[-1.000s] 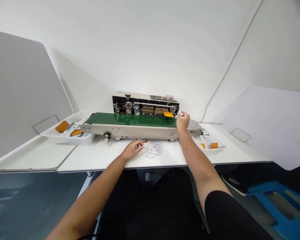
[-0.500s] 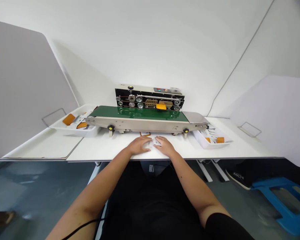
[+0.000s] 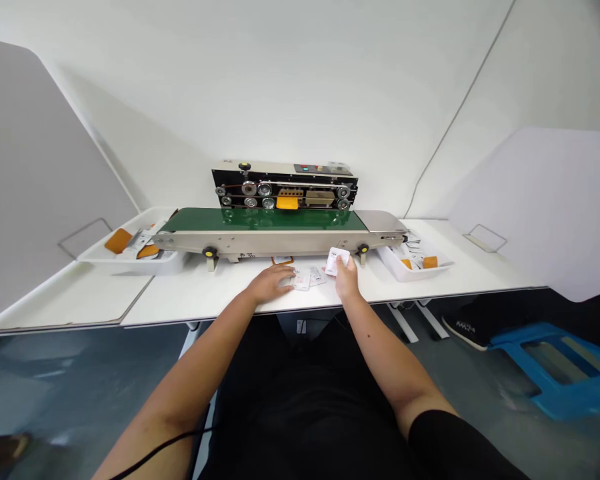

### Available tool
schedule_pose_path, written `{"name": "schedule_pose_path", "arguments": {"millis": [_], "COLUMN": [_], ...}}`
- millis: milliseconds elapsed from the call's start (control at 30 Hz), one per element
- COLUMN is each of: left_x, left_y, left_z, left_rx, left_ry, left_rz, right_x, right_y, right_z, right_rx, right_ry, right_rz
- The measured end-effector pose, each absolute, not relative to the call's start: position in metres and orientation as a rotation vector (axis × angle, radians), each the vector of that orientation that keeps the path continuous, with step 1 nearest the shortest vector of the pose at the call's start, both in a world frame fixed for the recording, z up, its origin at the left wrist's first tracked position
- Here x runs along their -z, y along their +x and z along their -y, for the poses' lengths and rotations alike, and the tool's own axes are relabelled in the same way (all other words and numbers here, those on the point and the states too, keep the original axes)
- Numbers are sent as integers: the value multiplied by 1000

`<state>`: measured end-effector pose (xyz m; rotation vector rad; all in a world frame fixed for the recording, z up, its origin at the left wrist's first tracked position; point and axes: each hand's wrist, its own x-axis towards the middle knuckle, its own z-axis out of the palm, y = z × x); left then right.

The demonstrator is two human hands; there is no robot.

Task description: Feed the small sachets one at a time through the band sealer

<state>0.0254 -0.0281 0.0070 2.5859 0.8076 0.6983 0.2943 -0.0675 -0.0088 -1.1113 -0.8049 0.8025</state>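
This looks like a packing workshop: a roller machine [image 3: 285, 183] with a green conveyor belt [image 3: 265, 220] stands on a white worktop [image 3: 205, 293] between plastic trays [image 3: 145, 268] of small packets [image 3: 141, 241].

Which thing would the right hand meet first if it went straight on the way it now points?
Probably the conveyor, at its metal front side, with the white packet in the right hand leading; the hand's height is unclear.

The head camera is placed near the machine [image 3: 280, 220], in front of and above it. It is pointed forward and down.
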Motion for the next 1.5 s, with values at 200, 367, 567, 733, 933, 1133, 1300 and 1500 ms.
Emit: {"name": "schedule_pose_path", "arguments": {"millis": [200,367,567,733,933,1133,1300,1500], "left_x": [-6,-6,-5,-2,-2,-8,-6,-1], "left_y": [24,22,22,20,18,19,22,23], "left_z": [27,28,29,27,26,29,28,24], "left_rx": [-700,-712,-709,-713,-703,-620,-600,-726], "left_ry": [2633,2651,2639,2647,2674,2721,2725,2707], "left_rz": [-761,-776,-817,-825,-839,-771,-792,-703], "right_x": [0,-45,-124,-144,-151,-99,-18,11], "right_y": [285,308,389,403,375,324,279,280], "right_z": [68,51,-14,-61,-75,2,63,68], "right_rx": [-1017,-1145,-496,-611,-689,146,-143,-373], "right_ry": [-1218,-1085,-1161,-1407,-1434,-1259,-1177,-1308], "right_rz": [889,1114,804,666,765,1312,2182,2243]}}
